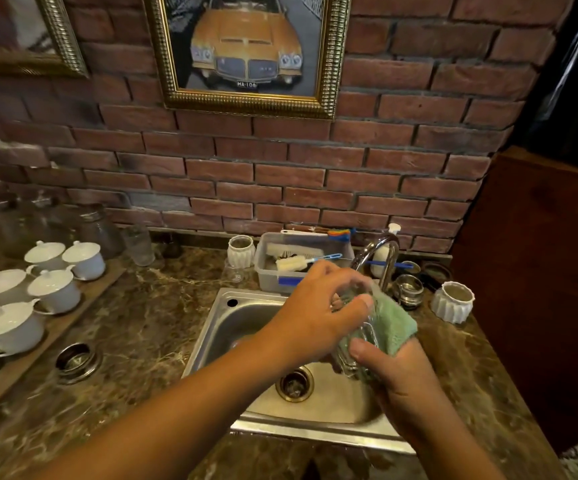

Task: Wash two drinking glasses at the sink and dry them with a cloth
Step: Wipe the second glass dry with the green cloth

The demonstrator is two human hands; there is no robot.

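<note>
Over the stainless steel sink, set in the brown marbled counter, the clear drinking glass is held tilted between both hands, just near of the curved chrome tap, from which no water can be seen running. The left hand curls its fingers over the glass's upper end, while the right hand clasps the lower end, thumb on the glass, pressing the green fluffy cloth against its far right side. This looks like the drying step for one glass. The next move likely calls for turning the glass inside the cloth and working the fabric into its mouth, with a firm hold, since wet glass slips. Whether the ribbed clear tumbler far left on the counter is the second glass, I cannot tell.
</note>
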